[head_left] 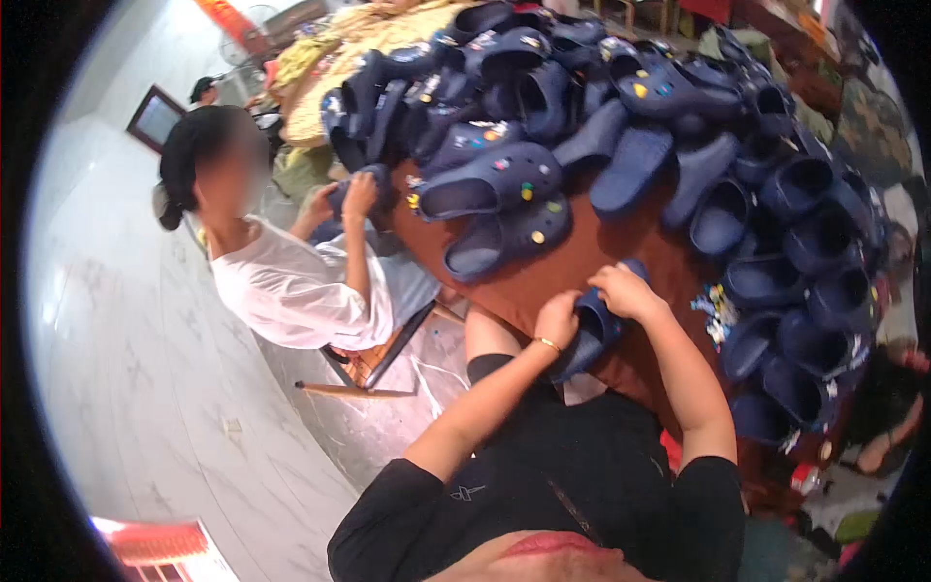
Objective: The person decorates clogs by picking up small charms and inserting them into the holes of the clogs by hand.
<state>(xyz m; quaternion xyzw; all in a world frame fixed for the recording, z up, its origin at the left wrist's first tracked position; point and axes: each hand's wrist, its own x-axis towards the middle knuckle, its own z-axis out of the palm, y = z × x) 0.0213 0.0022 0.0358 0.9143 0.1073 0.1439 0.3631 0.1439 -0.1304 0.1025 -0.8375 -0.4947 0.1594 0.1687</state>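
Note:
A navy blue foam clog (588, 338) is held over the near edge of the brown table, close to my lap. My left hand (558, 320), with a gold bracelet at its wrist, has its fingers wrapped round the clog's left side. At the far end of the same clog, my right hand (624, 291) is closed on it; what its fingertips pinch is too small to make out. Just beyond lies a pair of navy clogs (499, 179) with coloured charms on top. Small white and yellow charms (716, 310) lie in a little heap to the right.
A large mound of navy clogs (543, 87) covers the back and right of the brown tabletop (593, 233). At the left a person in a white shirt (291, 281) sits on a wooden stool (378, 364), both hands on another clog (373, 184). Another person's arm (892, 436) shows at far right.

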